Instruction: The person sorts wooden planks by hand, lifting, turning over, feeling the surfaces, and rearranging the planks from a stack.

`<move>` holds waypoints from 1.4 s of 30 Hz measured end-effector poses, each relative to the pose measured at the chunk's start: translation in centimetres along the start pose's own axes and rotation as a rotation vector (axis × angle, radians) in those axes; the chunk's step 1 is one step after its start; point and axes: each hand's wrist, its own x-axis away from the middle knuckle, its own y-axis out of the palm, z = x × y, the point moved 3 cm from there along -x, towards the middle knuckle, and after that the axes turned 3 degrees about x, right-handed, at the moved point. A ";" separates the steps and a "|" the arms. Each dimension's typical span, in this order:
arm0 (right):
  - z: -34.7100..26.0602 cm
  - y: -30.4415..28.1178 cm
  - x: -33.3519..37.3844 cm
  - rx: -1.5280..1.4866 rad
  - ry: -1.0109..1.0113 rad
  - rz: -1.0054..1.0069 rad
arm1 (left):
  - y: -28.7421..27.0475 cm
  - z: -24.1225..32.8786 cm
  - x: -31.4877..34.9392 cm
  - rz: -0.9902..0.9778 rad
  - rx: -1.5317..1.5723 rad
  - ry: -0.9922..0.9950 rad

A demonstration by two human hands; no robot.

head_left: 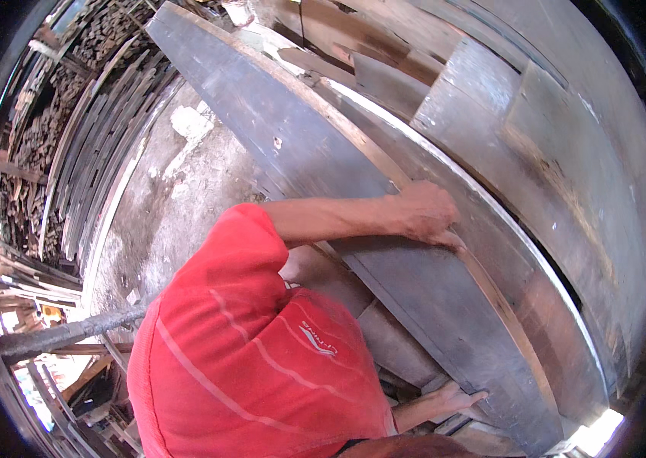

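A long dark grey board [323, 164] with a pale wooden edge slants from the upper left to the lower right, in front of me. My left hand [424, 215] is closed over its far wooden edge, near the middle of its length; the forearm crosses above the grey face. Lower down, my right hand [449, 401] grips the near edge, thumb on the grey face and the other fingers mostly hidden by the board. My red sleeve and shirt cover much of the lower middle of the view.
Large worn sheets [560, 206] lean in layers along the right side. Thin wooden strips [109, 145] are stacked at the left beside a dusty concrete floor [163, 206]. A rough grey pole [71, 333] juts in from the left. More flat panels [392, 340] lie below the board.
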 end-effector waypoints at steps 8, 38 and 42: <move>4.6 4.7 4.6 -0.101 0.141 -0.368 | -7.0 -5.7 6.8 0.583 -0.118 0.092; -6.3 8.4 11.9 -0.019 -0.494 -0.788 | -4.4 1.9 18.7 0.231 -0.112 0.354; -11.3 9.5 13.1 0.026 -0.942 -0.654 | -6.5 1.8 19.5 0.209 -0.157 0.313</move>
